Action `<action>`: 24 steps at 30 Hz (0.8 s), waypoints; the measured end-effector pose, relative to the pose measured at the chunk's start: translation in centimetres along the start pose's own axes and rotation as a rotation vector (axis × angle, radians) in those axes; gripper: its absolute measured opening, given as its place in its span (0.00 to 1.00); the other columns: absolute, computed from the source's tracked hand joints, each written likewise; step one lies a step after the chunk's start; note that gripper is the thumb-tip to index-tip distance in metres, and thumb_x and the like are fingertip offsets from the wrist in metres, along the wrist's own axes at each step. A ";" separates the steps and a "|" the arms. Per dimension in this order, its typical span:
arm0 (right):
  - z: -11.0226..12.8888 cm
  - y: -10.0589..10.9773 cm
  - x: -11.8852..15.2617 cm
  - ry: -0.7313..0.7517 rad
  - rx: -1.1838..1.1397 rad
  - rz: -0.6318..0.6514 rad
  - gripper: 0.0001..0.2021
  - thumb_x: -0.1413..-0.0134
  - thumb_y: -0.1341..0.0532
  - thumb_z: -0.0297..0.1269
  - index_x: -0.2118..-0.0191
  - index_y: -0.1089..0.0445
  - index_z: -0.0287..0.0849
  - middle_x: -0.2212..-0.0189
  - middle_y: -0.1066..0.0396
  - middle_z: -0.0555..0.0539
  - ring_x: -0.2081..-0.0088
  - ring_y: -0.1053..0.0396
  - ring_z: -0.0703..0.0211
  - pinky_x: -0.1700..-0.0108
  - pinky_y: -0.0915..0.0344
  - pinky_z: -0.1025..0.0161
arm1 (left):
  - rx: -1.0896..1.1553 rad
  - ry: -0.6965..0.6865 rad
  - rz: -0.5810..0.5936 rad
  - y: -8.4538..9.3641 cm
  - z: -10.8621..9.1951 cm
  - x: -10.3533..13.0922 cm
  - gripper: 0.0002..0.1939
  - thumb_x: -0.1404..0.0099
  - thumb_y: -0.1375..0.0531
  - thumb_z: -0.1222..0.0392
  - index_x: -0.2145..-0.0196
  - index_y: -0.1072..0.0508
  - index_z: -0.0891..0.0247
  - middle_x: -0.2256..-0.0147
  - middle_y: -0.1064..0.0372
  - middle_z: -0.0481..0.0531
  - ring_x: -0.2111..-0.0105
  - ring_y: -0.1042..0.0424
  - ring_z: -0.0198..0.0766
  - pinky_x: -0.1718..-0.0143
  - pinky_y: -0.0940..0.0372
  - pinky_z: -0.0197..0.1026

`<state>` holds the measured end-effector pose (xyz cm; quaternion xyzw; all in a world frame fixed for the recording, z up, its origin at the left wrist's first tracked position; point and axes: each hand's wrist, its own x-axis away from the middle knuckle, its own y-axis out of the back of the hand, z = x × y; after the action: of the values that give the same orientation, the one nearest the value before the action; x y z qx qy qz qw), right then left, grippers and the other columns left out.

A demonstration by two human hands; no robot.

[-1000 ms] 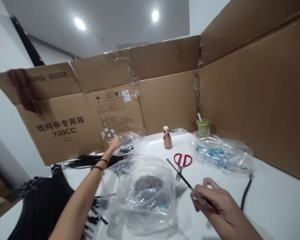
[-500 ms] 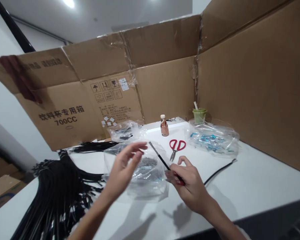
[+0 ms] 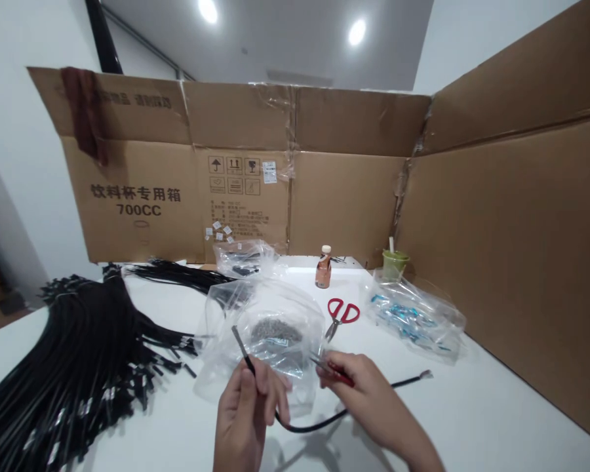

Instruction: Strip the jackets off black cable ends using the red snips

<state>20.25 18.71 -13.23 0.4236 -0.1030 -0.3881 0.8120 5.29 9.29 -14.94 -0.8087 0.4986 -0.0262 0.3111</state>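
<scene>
My left hand [image 3: 248, 400] is closed around a black cable [image 3: 314, 427] near one end. The cable's stripped grey tip [image 3: 238, 337] points up and to the left out of the fingers. From there the cable sags below both hands, passes behind my right hand and ends in frayed wires at the right. My right hand [image 3: 361, 387] grips a small red-handled metal tool [image 3: 341, 375], its narrow tip turned left toward the cable; the fingers hide much of it. Beyond both hands lies a clear plastic bag [image 3: 270, 357] containing small grey pieces.
Red-handled scissors [image 3: 343, 311] lie behind my right hand, near a small bottle [image 3: 323, 269]. A bag of blue-and-clear pieces [image 3: 415, 321] and a green cup [image 3: 394, 264] stand right. Black cables [image 3: 88, 354] are heaped left. Cardboard walls [image 3: 344, 196] surround the table's back and right.
The cable has passed from my right hand into my left, which was open before and has closed on it. My right hand keeps the red-handled tool. The view has also shifted.
</scene>
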 end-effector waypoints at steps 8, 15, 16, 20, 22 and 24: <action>-8.4 2.5 -1.1 -0.531 0.349 0.076 0.02 0.47 0.39 0.32 0.69 0.31 0.39 0.70 0.29 0.45 0.68 0.33 0.56 0.68 0.44 0.63 | -0.392 0.273 0.210 0.5 -0.6 0.9 0.29 0.43 0.39 0.34 0.80 0.38 0.63 0.80 0.51 0.43 0.80 0.56 0.29 0.79 0.62 0.37; -8.4 1.9 -1.7 -0.547 0.508 0.107 0.11 0.35 0.41 0.43 0.60 0.29 0.38 0.60 0.29 0.46 0.55 0.32 0.54 0.48 0.37 0.49 | -0.454 0.406 0.330 0.7 -0.2 0.4 0.29 0.43 0.42 0.30 0.77 0.38 0.61 0.79 0.54 0.42 0.78 0.54 0.31 0.77 0.57 0.35; -8.3 1.9 -1.7 -0.535 0.521 0.101 0.11 0.35 0.41 0.42 0.59 0.29 0.38 0.58 0.30 0.45 0.53 0.32 0.53 0.47 0.38 0.48 | -0.468 0.419 0.340 0.7 -0.1 0.4 0.28 0.42 0.43 0.31 0.77 0.38 0.61 0.79 0.54 0.42 0.78 0.54 0.31 0.77 0.57 0.35; -8.2 1.6 -1.7 -0.483 0.512 0.082 0.09 0.36 0.41 0.40 0.59 0.29 0.38 0.57 0.30 0.45 0.52 0.34 0.52 0.47 0.38 0.49 | -0.525 0.429 0.409 0.9 -0.1 0.5 0.27 0.38 0.44 0.33 0.76 0.39 0.61 0.78 0.54 0.42 0.77 0.55 0.31 0.76 0.57 0.34; -8.5 1.4 -1.7 -0.465 0.487 0.065 0.08 0.37 0.40 0.38 0.61 0.29 0.38 0.58 0.31 0.46 0.52 0.34 0.53 0.47 0.39 0.49 | -0.523 0.433 0.419 0.8 -0.2 0.7 0.26 0.38 0.44 0.34 0.76 0.38 0.61 0.78 0.53 0.43 0.77 0.55 0.31 0.77 0.58 0.34; -8.8 1.2 -1.7 -0.457 0.449 0.037 0.06 0.39 0.39 0.36 0.63 0.30 0.38 0.59 0.31 0.46 0.53 0.34 0.52 0.48 0.40 0.49 | -0.492 0.463 0.385 0.6 -0.3 0.8 0.27 0.40 0.43 0.33 0.77 0.38 0.61 0.79 0.54 0.42 0.78 0.56 0.31 0.77 0.61 0.36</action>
<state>24.16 25.72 -17.47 0.4922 -0.3732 -0.4261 0.6610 5.10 8.27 -15.21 -0.7235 0.6896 -0.0288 -0.0135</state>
